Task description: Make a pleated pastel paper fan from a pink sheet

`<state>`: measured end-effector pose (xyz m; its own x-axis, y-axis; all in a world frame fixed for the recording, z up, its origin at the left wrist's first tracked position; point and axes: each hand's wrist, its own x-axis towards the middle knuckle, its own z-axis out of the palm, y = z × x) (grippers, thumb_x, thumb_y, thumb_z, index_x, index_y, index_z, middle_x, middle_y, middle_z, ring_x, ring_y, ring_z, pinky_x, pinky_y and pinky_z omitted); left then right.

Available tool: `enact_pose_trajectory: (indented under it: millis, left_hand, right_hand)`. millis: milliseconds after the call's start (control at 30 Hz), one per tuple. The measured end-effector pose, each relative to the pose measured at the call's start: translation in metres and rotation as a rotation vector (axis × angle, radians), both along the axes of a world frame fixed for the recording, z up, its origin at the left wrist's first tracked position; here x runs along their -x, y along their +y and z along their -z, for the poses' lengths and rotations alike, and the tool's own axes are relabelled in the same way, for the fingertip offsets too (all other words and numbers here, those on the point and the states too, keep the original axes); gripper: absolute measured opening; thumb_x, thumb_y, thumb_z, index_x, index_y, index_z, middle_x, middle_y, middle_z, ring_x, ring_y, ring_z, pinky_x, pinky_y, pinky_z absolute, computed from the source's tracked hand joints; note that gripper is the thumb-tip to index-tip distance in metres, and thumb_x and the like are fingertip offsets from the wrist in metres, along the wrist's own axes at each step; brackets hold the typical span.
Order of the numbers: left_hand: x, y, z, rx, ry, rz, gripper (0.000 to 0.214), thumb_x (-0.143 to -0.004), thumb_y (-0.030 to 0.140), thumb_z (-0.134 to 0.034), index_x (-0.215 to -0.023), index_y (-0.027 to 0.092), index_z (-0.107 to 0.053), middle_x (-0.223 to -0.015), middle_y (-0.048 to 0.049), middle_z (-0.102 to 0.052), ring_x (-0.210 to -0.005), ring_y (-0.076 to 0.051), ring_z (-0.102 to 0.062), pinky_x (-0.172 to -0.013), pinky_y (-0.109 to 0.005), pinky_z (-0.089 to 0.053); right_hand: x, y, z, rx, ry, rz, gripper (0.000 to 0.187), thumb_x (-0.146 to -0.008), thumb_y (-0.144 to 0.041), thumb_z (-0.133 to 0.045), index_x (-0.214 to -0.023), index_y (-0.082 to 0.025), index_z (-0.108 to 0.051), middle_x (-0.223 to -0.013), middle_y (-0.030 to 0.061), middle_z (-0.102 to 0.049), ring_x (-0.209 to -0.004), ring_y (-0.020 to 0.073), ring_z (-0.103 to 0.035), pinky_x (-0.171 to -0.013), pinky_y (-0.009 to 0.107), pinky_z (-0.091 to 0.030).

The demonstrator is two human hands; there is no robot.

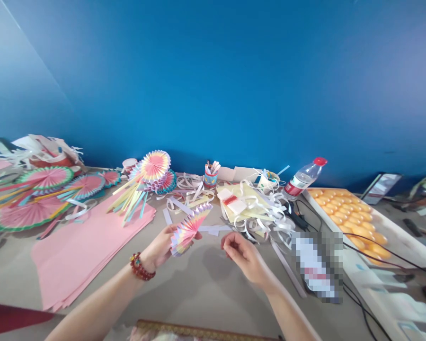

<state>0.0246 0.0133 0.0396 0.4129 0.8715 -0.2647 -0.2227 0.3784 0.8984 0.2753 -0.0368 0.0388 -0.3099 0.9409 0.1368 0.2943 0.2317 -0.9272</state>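
My left hand [165,241], a beaded bracelet at its wrist, is closed around a pleated paper rosette [190,229] with a pink middle and pastel, zigzag edges. The rosette is tilted and seen partly edge-on above the table. To its right, my right hand [239,253] has its fingers curled and pinched together, apart from the rosette. Whether anything small sits between those fingertips is hidden. Pale paper strips [213,229] lie on the table just beyond both hands.
Pink paper sheets [92,255] and finished rosettes [154,166] lie left. Behind are a pen cup [210,177], yellow paper [250,201] and curled white strips. A bottle [303,177], a blurred-out phone [315,272], cables and a box of orange balls [412,244] are right.
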Motion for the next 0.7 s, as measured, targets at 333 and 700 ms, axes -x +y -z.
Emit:
enact_pose_trajectory:
  millis: [333, 700]
  left_hand:
    - [-0.026, -0.027, 0.007, 0.34, -0.381, 0.282, 0.02, -0.077, 0.024, -0.075, -0.092, 0.01, -0.072, -0.103, -0.0142, -0.07, -0.104, -0.027, -0.064, -0.091, -0.037, -0.048]
    - [-0.036, -0.038, 0.008, 0.321, -0.433, 0.266, 0.024, -0.079, 0.032, -0.073, -0.084, 0.008, -0.072, -0.086, -0.0103, -0.068, -0.087, -0.018, -0.064, -0.086, -0.029, -0.047]
  right_hand:
    - [0.011, -0.038, -0.019, -0.478, -0.252, 0.087, 0.014, -0.092, -0.013, -0.044, -0.093, -0.025, -0.05, -0.093, 0.0065, -0.058, -0.089, 0.0195, -0.059, -0.079, 0.031, -0.049]
    - [0.022, -0.052, 0.005, -0.841, -0.399, 0.001, 0.029, -0.084, -0.006, -0.056, -0.105, -0.025, -0.057, -0.091, 0.0019, -0.069, -0.089, 0.017, -0.062, -0.097, 0.037, -0.047]
